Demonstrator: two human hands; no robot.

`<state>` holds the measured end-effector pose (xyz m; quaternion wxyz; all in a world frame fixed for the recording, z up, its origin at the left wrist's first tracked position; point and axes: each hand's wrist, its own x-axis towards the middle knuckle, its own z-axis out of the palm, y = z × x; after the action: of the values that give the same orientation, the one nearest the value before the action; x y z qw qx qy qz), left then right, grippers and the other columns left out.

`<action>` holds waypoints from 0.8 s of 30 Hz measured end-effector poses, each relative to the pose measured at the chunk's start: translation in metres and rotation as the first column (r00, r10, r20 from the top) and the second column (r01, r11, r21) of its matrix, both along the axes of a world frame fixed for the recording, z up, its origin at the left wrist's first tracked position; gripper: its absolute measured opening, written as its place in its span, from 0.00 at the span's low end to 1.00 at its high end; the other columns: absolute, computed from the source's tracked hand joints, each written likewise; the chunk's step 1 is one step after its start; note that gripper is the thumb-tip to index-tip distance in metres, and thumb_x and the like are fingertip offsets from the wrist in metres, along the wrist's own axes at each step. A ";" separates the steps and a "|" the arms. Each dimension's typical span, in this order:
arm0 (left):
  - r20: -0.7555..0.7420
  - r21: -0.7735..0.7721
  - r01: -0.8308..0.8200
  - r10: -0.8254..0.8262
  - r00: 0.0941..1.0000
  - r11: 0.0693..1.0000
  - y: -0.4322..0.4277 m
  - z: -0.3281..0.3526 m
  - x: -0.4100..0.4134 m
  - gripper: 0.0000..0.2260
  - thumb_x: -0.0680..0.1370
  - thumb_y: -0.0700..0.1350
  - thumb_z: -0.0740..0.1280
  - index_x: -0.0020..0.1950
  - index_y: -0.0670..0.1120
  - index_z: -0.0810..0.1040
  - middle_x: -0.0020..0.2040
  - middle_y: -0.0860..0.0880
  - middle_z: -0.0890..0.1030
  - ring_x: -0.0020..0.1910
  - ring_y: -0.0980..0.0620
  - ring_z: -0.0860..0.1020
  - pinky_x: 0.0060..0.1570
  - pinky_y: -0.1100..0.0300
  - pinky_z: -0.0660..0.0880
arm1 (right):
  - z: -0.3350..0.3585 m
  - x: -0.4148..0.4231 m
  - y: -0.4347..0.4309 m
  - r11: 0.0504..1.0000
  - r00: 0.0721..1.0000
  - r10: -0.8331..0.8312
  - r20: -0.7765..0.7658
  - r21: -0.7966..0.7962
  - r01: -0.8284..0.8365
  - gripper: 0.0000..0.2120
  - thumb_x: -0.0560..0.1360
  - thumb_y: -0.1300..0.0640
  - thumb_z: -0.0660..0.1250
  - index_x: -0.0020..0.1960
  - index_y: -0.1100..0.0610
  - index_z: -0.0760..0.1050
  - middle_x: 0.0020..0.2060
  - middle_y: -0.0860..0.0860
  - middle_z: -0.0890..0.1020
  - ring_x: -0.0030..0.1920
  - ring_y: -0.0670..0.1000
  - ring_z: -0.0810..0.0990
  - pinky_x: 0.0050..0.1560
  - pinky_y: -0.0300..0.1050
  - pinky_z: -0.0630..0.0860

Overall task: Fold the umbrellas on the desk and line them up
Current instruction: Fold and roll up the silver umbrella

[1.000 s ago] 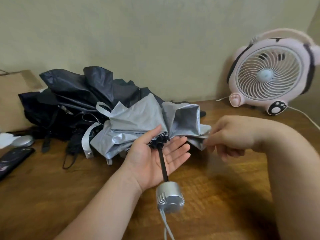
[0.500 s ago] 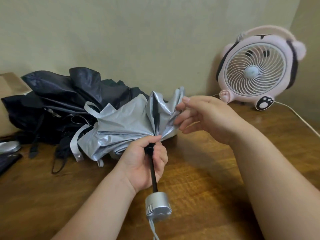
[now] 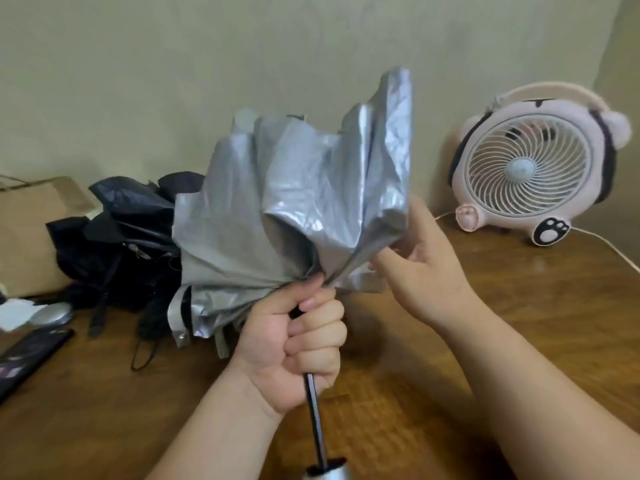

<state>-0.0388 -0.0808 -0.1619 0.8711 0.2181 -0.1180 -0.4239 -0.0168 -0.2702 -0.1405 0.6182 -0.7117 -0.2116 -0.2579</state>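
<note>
While the wooden desk (image 3: 519, 306) fills the whole bottom half, the main thing is 1 silver umbrella (image 3: 294, 202). It's held up off the desk in front of the wall (image 3: 173, 81), fabric loose and bunched, not folded yet. Behind it on the left there's 1 heap of black umbrella fabric (image 3: 131, 230) lying on the desk against the wall; can't tell if that's 1 umbrella or more. Then 1 pink and white fan (image 3: 523, 174) stands at the back right with 1 cord (image 3: 606, 244) trailing off to the right, and 1 brown paper bag (image 3: 31, 230) sits at the far left.

2 hands in shot. The left hand (image 3: 294, 344) is a tight fist around the umbrella's stem right under the gathered fabric. The right hand (image 3: 426, 268) pinches a fold at the fabric's right edge. The dark shaft (image 3: 317, 420) runs down to 1 silver handle (image 3: 327, 474) at the bottom edge. Smallest stuff: 1 flat black slab (image 3: 31, 355) and 1 silver oval thing (image 3: 52, 315) at the left edge.
</note>
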 end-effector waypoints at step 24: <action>0.049 0.546 -0.403 0.453 0.890 0.734 -0.005 0.011 -0.005 0.15 0.72 0.43 0.72 0.32 0.48 0.67 0.25 0.52 0.60 0.18 0.58 0.57 0.16 0.68 0.49 | 0.006 0.002 0.009 0.901 0.896 -0.426 -0.121 -0.148 0.408 0.18 0.74 0.60 0.69 0.62 0.49 0.81 0.42 0.44 0.84 0.40 0.39 0.80 0.40 0.27 0.73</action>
<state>-0.0440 -0.0855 -0.1508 0.8512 0.4580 0.0983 -0.2367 -0.0147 -0.2611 -0.1347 0.5193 -0.7933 -0.0215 -0.3171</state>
